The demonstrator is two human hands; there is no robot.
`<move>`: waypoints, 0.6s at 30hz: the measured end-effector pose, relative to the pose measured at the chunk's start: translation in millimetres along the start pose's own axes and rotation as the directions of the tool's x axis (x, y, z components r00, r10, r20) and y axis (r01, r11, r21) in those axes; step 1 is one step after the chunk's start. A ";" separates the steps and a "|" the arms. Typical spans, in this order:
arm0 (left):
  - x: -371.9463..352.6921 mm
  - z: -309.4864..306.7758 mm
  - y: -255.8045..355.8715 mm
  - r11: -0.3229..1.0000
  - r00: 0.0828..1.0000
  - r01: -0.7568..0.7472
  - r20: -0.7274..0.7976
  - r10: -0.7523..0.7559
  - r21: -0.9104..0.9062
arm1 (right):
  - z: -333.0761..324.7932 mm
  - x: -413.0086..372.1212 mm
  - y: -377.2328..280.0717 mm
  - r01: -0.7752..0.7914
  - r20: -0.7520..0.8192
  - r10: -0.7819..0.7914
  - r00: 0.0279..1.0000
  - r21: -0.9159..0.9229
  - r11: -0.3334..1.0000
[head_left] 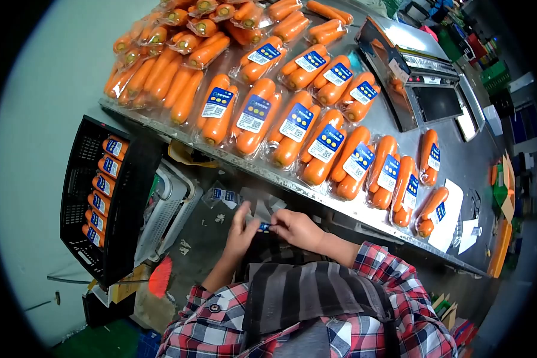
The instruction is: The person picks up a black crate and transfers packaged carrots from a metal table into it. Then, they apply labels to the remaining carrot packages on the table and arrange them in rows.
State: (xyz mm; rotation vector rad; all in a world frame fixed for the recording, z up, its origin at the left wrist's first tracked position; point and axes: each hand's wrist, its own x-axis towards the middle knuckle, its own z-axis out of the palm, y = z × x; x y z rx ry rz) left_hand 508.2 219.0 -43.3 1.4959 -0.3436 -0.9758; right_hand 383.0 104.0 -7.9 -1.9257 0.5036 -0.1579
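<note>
In front of my body, below the table edge, my left hand [238,234] and my right hand [298,230] are close together. Between them is a small blue-and-white label [264,227], with pale backing paper [261,206] behind it. My right thumb and fingertips pinch the label's right side. The left thumb presses near its other end, with the left fingers pointing upward. Past the table edge lie rows of wrapped carrot packs [323,147], several bearing the same kind of blue-and-white label. A pile of packs without visible labels [172,83] is at the far left.
A black crate [138,179] with labelled carrot packs stands left, beside a pale plastic basket [176,194]. The metal table [244,156] runs diagonally ahead. A machine with a dark panel [437,104] stands at its back right. White paper [450,221] lies near the right end.
</note>
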 end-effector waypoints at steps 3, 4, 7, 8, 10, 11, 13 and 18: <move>7.6 -14.5 0.3 0.959 0.930 0.077 0.328 -0.168 0.273 | 3.0 -5.1 8.4 -0.156 -0.093 0.165 0.982 0.095 0.983; 15.3 -15.1 -9.5 0.963 0.932 0.044 0.337 -0.136 0.266 | 3.3 -6.4 8.5 -0.177 -0.152 0.187 0.971 0.077 0.981; 36.5 3.1 -2.9 0.997 0.966 0.077 0.247 -0.073 -0.005 | -11.2 -14.2 -2.3 -0.269 -0.264 0.276 0.924 0.062 0.961; 43.3 9.8 3.2 0.998 0.973 0.058 0.222 -0.056 -0.002 | -15.8 -22.8 8.6 -0.285 -0.240 0.297 0.924 0.083 0.955; 58.0 21.3 12.4 1.000 0.976 0.019 0.215 -0.023 0.023 | -28.2 -49.5 27.0 -0.336 -0.119 0.345 0.931 0.086 0.938; 64.0 26.7 13.0 1.000 0.975 0.011 0.220 -0.014 0.018 | -36.5 -65.4 32.2 -0.358 -0.053 0.366 0.929 0.115 0.926; 77.4 36.2 0.5 0.985 0.981 -0.091 0.184 0.063 0.147 | -42.5 -105.5 42.1 -0.440 -0.029 0.442 0.896 0.057 0.896; 94.1 118.4 -8.7 0.991 0.954 0.064 0.284 -0.095 0.119 | -35.1 -249.1 116.6 -0.705 0.142 0.730 0.669 0.432 0.562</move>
